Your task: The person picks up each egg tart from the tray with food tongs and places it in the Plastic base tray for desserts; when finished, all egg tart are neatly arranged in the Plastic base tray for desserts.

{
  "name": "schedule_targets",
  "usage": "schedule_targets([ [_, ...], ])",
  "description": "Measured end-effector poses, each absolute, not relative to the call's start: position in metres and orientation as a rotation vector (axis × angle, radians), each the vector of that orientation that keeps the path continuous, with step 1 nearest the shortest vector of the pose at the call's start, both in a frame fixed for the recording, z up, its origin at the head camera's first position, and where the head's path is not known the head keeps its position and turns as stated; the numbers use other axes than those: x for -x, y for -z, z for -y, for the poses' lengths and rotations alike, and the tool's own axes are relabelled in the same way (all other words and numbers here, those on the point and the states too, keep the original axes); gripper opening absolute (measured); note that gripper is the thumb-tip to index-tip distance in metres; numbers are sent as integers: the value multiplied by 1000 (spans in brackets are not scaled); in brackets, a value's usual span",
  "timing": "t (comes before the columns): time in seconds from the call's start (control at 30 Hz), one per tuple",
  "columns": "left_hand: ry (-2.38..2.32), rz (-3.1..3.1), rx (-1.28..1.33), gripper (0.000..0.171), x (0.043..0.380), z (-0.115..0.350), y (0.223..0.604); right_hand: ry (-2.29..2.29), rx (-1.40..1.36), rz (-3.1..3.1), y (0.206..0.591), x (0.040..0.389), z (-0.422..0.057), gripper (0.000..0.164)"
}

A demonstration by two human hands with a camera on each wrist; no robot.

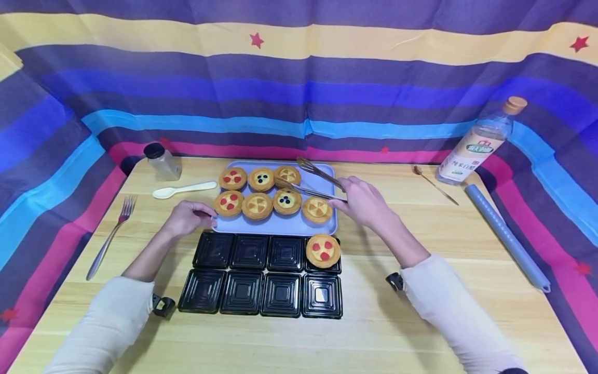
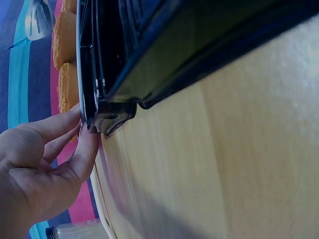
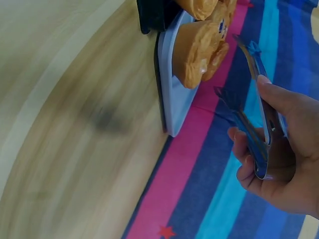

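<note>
My right hand grips metal tongs, whose two arms stand apart over the tarts at the tray's right half. Nothing sits between the tong tips in the right wrist view. With thumb and fingers, my left hand pinches the front left corner of the lilac tray. Several egg tarts lie on it in two rows, topped with red pieces, dark berries or yellow wedges. Another tart with red pieces rests on the back right compartment of the black plastic boxes in front of the tray.
On the left are a fork, a white spoon and a jar with a black lid. A vinegar bottle, a thin long-handled spoon and a grey-blue rod stand or lie on the right. Striped cloth surrounds the table.
</note>
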State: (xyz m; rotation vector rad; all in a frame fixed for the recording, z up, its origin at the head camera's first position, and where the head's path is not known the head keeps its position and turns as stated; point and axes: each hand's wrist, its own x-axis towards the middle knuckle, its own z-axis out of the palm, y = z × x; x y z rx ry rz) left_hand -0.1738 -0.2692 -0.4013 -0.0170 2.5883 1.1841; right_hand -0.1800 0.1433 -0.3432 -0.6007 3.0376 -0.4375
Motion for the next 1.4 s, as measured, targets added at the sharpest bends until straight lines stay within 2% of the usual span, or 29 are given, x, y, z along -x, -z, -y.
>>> schedule_targets([
  [0.7,-1207,-2595,26,28,172,267,401,438,542,-2997,358,200,-128,46],
  [1.4,-1190,-2590,29,27,174,269,403,503,559,-3048,356,193,-134,49],
])
